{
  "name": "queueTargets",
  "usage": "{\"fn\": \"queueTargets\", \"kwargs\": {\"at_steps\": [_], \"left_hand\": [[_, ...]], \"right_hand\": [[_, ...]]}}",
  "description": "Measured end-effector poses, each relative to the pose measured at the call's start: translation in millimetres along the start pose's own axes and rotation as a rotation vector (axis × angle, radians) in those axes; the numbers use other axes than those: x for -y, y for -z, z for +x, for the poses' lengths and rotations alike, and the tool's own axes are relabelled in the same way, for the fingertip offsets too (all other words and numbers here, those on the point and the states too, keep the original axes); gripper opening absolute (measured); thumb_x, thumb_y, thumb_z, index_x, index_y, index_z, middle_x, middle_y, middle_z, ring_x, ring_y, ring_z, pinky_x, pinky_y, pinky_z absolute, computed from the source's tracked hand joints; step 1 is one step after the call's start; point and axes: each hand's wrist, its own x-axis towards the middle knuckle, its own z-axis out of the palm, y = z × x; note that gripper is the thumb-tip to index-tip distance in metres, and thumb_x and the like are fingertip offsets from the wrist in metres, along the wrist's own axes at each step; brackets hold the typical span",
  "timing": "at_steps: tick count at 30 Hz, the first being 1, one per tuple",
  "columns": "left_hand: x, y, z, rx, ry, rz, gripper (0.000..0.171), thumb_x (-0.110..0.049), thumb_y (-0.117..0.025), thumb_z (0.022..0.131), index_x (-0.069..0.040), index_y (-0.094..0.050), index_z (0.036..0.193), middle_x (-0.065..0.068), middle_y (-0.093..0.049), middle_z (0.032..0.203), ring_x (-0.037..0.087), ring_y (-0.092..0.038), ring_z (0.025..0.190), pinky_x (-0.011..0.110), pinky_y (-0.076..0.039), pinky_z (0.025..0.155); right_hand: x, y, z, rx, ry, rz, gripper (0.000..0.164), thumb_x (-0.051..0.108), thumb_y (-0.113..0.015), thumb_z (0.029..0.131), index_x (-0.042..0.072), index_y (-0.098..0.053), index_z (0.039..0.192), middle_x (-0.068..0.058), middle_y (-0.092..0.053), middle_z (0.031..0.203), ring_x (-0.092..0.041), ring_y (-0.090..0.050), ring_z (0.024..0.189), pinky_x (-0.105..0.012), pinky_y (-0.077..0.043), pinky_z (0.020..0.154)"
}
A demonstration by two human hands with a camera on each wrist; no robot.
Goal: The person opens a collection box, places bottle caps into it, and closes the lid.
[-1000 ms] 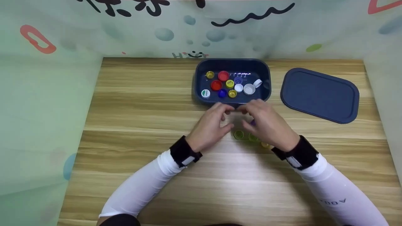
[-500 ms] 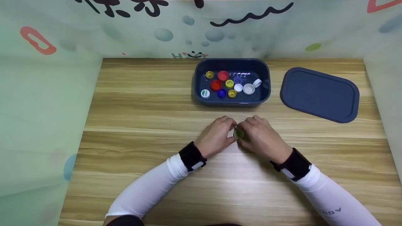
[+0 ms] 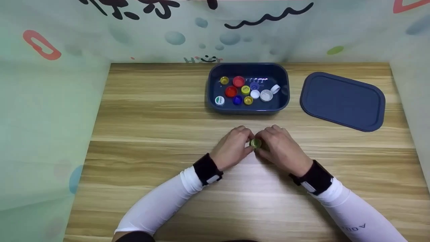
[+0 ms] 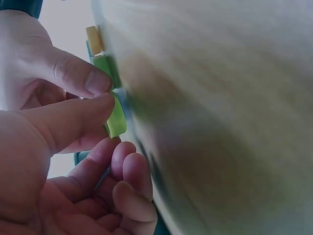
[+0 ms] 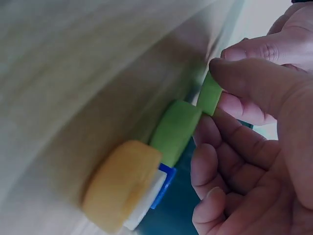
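Pinching one lime-green bottle cap (image 3: 255, 144) from opposite sides, the left hand (image 3: 233, 148) and the right hand (image 3: 283, 148) each grip it with thumb and forefinger; neither is plainly nearer. The cap sits low at the wooden tabletop (image 3: 158, 134), on the near side of the navy box (image 3: 248, 112), apart from it and almost in line with its middle. Squat and round, it offers no long axis; its hollow side seems to face up. Off to its right, hidden by the right hand in the head view, are a second green cap (image 5: 176, 132), then an orange-yellow cap (image 5: 120, 187), with a white piece (image 5: 146, 201) and a blue piece (image 5: 164, 186) alongside, both only partly shown.
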Motion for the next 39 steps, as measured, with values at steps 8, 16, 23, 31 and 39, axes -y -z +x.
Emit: {"fn": "queueTargets", "kwargs": {"at_steps": [8, 16, 23, 31, 39], "left_hand": [[-11.7, 20.8, 6.3, -0.046, 0.014, -0.129, 0.024, -0.01, -0.078, 0.098, -0.003, -0.07, 0.12, 0.008, -0.067, 0.112, 0.018, -0.064, 0.103, 0.025, -0.054, 0.091], [-18.8, 42.8, 28.9, -0.136, 0.039, -0.3, 0.028, 0.001, -0.075, 0.095, 0.0, -0.069, 0.122, 0.007, -0.066, 0.109, 0.015, -0.063, 0.097, 0.02, -0.052, 0.086], [-20.0, 52.9, 46.7, -0.157, 0.142, -0.475, 0.035, -0.001, -0.071, 0.099, 0.0, -0.066, 0.134, 0.008, -0.066, 0.118, 0.012, -0.066, 0.099, 0.019, -0.054, 0.085], [-18.0, 57.1, 59.1, -0.161, 0.167, -0.609, 0.036, 0.0, -0.067, 0.102, 0.002, -0.061, 0.137, 0.014, -0.067, 0.129, 0.017, -0.07, 0.112, 0.021, -0.056, 0.092], [-14.8, 58.2, 69.8, -0.132, 0.209, -0.634, 0.036, -0.002, -0.067, 0.103, 0.001, -0.059, 0.138, 0.014, -0.065, 0.135, 0.021, -0.069, 0.119, 0.024, -0.057, 0.093]], "right_hand": [[5.9, 27.3, 10.3, -0.001, -0.06, 0.054, 0.031, 0.008, -0.088, 0.085, 0.001, -0.073, 0.111, -0.009, -0.071, 0.097, -0.027, -0.06, 0.092, -0.043, -0.05, 0.082], [2.1, 48.3, 30.7, -0.073, -0.122, 0.114, 0.028, 0.005, -0.084, 0.089, 0.001, -0.072, 0.114, -0.012, -0.069, 0.102, -0.028, -0.062, 0.093, -0.041, -0.053, 0.081], [-7.3, 53.5, 49.9, -0.142, -0.196, 0.147, 0.03, 0.005, -0.083, 0.09, -0.002, -0.07, 0.116, -0.014, -0.065, 0.098, -0.029, -0.059, 0.091, -0.039, -0.048, 0.08], [-20.1, 56.3, 66.3, -0.15, -0.285, 0.168, 0.031, 0.005, -0.076, 0.092, -0.005, -0.071, 0.121, -0.019, -0.068, 0.099, -0.034, -0.06, 0.092, -0.044, -0.047, 0.082], [-28.7, 55.4, 75.2, -0.117, -0.346, 0.154, 0.032, 0.002, -0.066, 0.093, -0.006, -0.072, 0.123, -0.02, -0.072, 0.105, -0.037, -0.06, 0.102, -0.05, -0.046, 0.091]]}}
